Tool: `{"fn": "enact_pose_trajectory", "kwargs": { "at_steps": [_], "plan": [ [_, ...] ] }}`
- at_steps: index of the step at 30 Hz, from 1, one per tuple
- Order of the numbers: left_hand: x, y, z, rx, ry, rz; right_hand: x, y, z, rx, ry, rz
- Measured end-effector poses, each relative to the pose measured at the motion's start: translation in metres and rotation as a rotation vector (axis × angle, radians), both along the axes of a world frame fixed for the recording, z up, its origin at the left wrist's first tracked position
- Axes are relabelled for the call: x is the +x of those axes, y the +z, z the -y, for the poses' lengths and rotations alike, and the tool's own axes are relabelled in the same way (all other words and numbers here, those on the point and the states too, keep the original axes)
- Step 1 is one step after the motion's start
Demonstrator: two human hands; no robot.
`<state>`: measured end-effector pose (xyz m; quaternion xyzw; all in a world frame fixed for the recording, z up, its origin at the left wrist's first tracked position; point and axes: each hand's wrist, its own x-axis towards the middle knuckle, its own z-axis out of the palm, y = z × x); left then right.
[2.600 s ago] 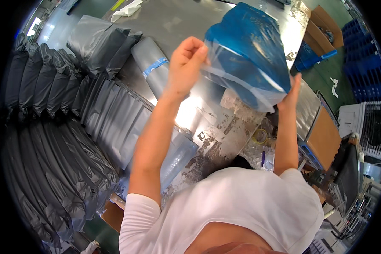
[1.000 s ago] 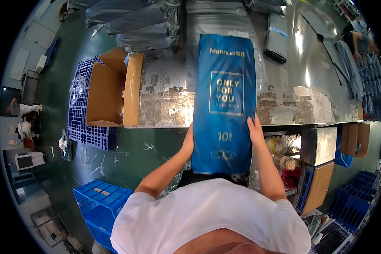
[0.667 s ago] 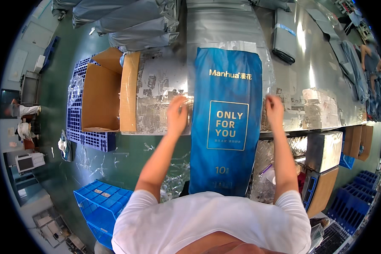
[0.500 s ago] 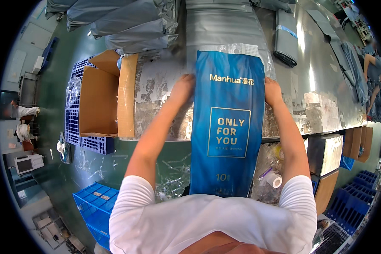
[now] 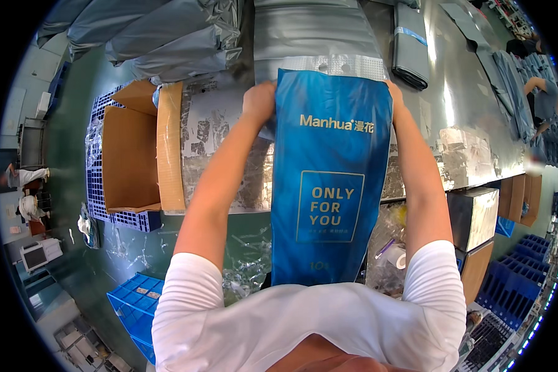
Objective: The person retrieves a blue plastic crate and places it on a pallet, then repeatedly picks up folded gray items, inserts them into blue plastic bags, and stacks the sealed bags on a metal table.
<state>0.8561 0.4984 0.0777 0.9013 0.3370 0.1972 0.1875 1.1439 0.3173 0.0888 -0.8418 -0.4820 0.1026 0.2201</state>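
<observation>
A long blue plastic bag [image 5: 328,152] with pale printing hangs in front of me, its top edge over the metal table and its lower end close to my white shirt. My left hand [image 5: 260,102] is closed on its upper left edge, just below the corner. At the upper right corner, my right hand [image 5: 395,98] pinches the opposite edge. The fingertips of both hands are partly hidden behind the plastic. Just beyond the bag lies a flat stack of grey plastic bags [image 5: 313,31], with a whitish, dotted strip along its near edge.
An open cardboard box [image 5: 130,158] stands left of the table on a blue pallet [image 5: 96,170]. Grey bundles [image 5: 173,49] lie far left, and a strapped grey roll [image 5: 409,56] far right. A blue crate [image 5: 133,304] sits lower left. Another person [image 5: 542,102] is at the far right.
Both hands have moved farther up the bag's edges toward its top corners. The bag's upper end looks slightly raised and wider. The surroundings have shifted in view.
</observation>
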Motion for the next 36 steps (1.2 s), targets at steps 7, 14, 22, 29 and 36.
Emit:
{"fn": "enact_pose_trajectory", "kwargs": {
  "at_steps": [7, 14, 22, 29, 36],
  "plan": [
    [0.032, 0.029, -0.005, -1.283, 0.473, 0.616, 0.03, -0.037, -0.003, 0.56, -0.381, -1.088],
    [0.05, -0.015, -0.02, -0.851, 0.599, 0.739, 0.009, -0.036, -0.037, 0.636, -0.634, -0.634],
    [0.027, -0.004, -0.001, -0.368, 0.361, 0.745, -0.018, -0.005, -0.017, 0.712, -0.472, -0.624],
    [-0.018, -0.008, 0.041, 0.044, 0.103, 0.584, -0.065, -0.027, 0.054, 0.691, -0.068, 0.123],
    [-0.014, -0.025, 0.036, -0.022, 0.301, -0.14, -0.063, -0.044, 0.034, 0.028, -0.369, -0.04]
  ]
}}
